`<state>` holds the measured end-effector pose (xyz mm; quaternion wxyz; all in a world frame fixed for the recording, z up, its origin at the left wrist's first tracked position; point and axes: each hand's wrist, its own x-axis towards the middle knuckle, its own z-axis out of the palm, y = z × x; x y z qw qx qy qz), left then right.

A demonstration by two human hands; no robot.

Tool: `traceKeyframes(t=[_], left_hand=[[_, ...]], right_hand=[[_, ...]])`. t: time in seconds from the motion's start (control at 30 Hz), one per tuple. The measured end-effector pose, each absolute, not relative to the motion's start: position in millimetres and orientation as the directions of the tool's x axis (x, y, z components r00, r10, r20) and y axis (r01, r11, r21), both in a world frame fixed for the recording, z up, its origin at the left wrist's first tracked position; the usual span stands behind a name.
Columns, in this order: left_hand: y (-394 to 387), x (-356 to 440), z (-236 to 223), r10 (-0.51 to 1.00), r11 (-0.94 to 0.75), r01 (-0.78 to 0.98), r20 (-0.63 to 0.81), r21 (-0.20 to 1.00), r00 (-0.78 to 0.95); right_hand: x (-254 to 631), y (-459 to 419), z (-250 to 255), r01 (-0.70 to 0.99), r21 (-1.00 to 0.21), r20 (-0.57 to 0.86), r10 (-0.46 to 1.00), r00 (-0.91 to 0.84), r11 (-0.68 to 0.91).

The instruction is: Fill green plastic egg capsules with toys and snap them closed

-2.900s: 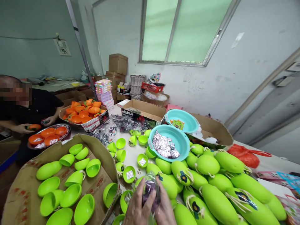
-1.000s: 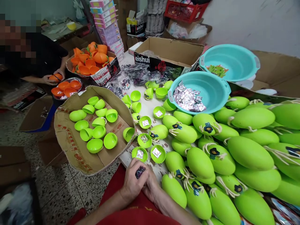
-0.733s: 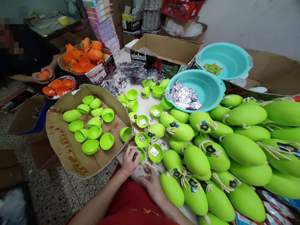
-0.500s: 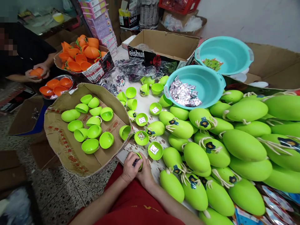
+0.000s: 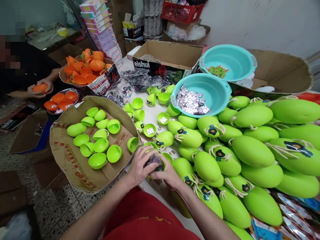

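Note:
Both hands meet at the table's near edge around a green plastic shell half (image 5: 163, 165). A dark purple bundle in clear plastic (image 5: 153, 160) sits in its mouth. My left hand (image 5: 139, 166) presses its fingers onto the bundle from the left. My right hand (image 5: 168, 174) grips the shell from the right, thumb by the bundle. Just beyond the hands, a green half (image 5: 151, 144) and another green half (image 5: 169, 158) are partly covered. Farther back, a green half (image 5: 149, 130) and another (image 5: 163, 118) each hold a small white printed packet.
Left is a cardboard tray (image 5: 71, 163) with several green halves. Green egg-shaped pieces with cords (image 5: 252, 151) are heaped at right. Behind stand a turquoise basin (image 5: 220, 96) of silvery packets and a second basin (image 5: 246, 61). A co-worker's hands (image 5: 40, 89) hold an orange piece.
My hands have moved forward from the table edge, now covering parts of the nearest green halves. The dark bundle shows more between my fingers. The view has shifted slightly.

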<state>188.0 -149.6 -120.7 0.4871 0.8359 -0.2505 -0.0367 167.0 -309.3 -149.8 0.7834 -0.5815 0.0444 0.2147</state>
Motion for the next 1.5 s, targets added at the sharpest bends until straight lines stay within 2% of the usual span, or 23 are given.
traceKeyframes(t=[0.07,0.13,0.2,0.27,0.3,0.37,0.43,0.5,0.57,0.63,0.7,0.77,0.83,0.9,1.0,1.1,1.17,1.23,1.33,1.5], left_hand=[[-155,186,-116,-0.375,-0.468,-0.364,0.192,0.805,0.907],[-166,178,-112,-0.262,-0.487,-0.354,0.254,0.798,0.931],[-178,171,-107,-0.197,-0.460,-0.412,0.363,0.786,0.911],[-189,169,-102,-0.182,-0.398,-0.461,0.424,0.793,0.887],[-193,171,-98,-0.176,-0.362,-0.443,0.407,0.820,0.896],[-195,179,-90,-0.186,-0.264,-0.325,0.282,0.908,0.941],[-192,190,-81,-0.269,-0.141,-0.167,0.125,0.976,0.955],[-187,203,-74,-0.359,-0.070,-0.120,0.087,0.990,0.929],[-184,215,-70,-0.362,-0.143,-0.238,0.173,0.961,0.916],[-186,221,-69,-0.314,-0.289,-0.347,0.254,0.892,0.915],[-192,223,-71,-0.265,-0.374,-0.339,0.251,0.863,0.931],[-200,221,-74,-0.172,-0.390,-0.270,0.218,0.881,0.961],[-207,219,-79,-0.070,-0.372,-0.233,0.223,0.898,0.972],[-210,221,-82,-0.037,-0.327,-0.246,0.247,0.913,0.968],[-208,227,-77,-0.166,-0.263,-0.388,0.355,0.883,0.920],[-207,230,-63,-0.323,-0.214,-0.566,0.489,0.796,0.810],[-207,232,-55,-0.415,-0.166,-0.642,0.537,0.749,0.734],[-210,236,-52,-0.498,-0.127,-0.700,0.565,0.702,0.657],[-215,242,-58,-0.573,-0.137,-0.735,0.552,0.664,0.606],[-230,263,-69,-0.654,-0.166,-0.667,0.425,0.727,0.626]], right_hand=[[172,-311,-144,-0.372,-0.905,-0.326,0.226,0.918,0.207],[174,-312,-138,-0.283,-0.949,-0.247,0.231,0.941,0.141],[175,-315,-131,-0.165,-0.982,-0.135,0.272,0.953,0.093],[177,-322,-124,-0.151,-0.984,-0.109,0.360,0.927,0.092],[178,-327,-120,-0.195,-0.975,-0.135,0.411,0.901,0.108],[182,-336,-112,-0.298,-0.942,-0.187,0.501,0.845,0.152],[187,-343,-105,-0.359,-0.911,-0.189,0.566,0.802,0.204],[194,-344,-101,-0.367,-0.907,-0.188,0.585,0.789,0.204],[199,-340,-100,-0.330,-0.935,-0.224,0.507,0.833,0.130],[203,-334,-101,-0.274,-0.959,-0.234,0.347,0.908,0.068],[205,-328,-102,-0.182,-0.983,-0.176,0.162,0.971,0.018],[206,-325,-101,-0.075,-0.993,-0.077,0.019,0.997,-0.091],[206,-327,-99,-0.026,-0.980,-0.021,-0.029,0.999,-0.199],[208,-334,-93,-0.069,-0.978,-0.073,0.017,0.997,-0.195],[214,-348,-82,-0.121,-0.989,-0.135,0.189,0.973,-0.086],[218,-355,-73,-0.064,-0.998,-0.066,0.325,0.944,-0.019],[217,-355,-70,-0.020,-1.000,-0.017,0.362,0.932,0.003],[215,-354,-70,-0.003,-1.000,0.003,0.358,0.934,0.017],[216,-359,-75,-0.058,-0.998,-0.051,0.323,0.945,0.014],[229,-379,-90,-0.170,-0.985,-0.168,0.213,0.962,-0.011]])
